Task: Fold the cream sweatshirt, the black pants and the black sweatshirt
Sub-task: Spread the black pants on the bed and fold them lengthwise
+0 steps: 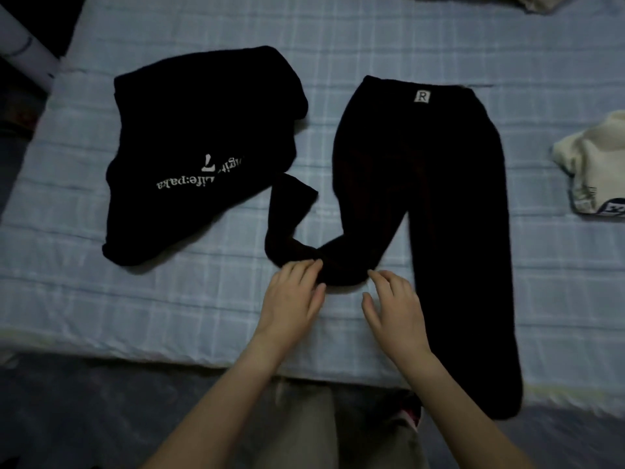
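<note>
Pants (422,170) lying mid-bed (372,38), waistband far, one leg running straight to near edge, other leg kinking leftward. Left hand (291,299) and right hand (395,308) resting spread, fingers loose, touching kinked bend, gripping nothing. Black sweatshirt (203,147) lying crumpled left, near leg cuff. Cream sweatshirt (588,164) bunching far right, well apart.

I read the black pants (422,184) as thick, matt knit cloth with faint ribbing, carrying a pale fabric patch (422,96) at the waistband; the black sweatshirt (203,123) looks soft and matt, its white print (189,180) flat. The cream sweatshirt (595,157) seems fleecy; the pale blue bedcover (135,299) is quilted, puckered cloth.
</note>
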{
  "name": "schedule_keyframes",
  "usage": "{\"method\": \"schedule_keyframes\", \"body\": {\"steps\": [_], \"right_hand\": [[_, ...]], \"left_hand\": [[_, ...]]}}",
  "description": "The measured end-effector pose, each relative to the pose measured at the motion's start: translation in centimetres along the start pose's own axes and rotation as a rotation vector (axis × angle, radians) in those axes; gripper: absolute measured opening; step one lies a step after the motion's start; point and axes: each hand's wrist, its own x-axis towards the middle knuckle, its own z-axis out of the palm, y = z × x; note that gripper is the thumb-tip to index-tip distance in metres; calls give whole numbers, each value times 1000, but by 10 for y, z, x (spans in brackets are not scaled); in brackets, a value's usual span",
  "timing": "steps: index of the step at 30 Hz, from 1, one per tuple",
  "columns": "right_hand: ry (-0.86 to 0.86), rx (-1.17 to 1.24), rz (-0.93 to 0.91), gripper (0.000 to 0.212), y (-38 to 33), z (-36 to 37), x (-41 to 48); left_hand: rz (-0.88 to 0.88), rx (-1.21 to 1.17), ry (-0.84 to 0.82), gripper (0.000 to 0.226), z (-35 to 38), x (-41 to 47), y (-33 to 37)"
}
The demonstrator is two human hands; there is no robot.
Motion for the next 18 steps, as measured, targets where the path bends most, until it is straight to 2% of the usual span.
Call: {"method": "schedule_keyframes", "body": {"steps": [3,6,9,11,15,18], "right_hand": [[-23,66,43,46,-19,32,40],[-135,52,75,54,-28,65,68],[-292,-47,87,59,-29,91,83],[-358,-94,96,54,-27,104,86],[-266,-9,119,32,-22,108,78],[-197,19,23,26,-16,99,62]], "left_hand": [[-84,-14,5,46,4,40,-42],[-224,-24,-47,58,15,77,-72],[-462,-284,-109,70,29,102,-92],[-448,-394,-128,75,37,106,-103],[-428,-480,-64,76,31,95,-109],[-451,-515,1,76,18,76,-104]]}}
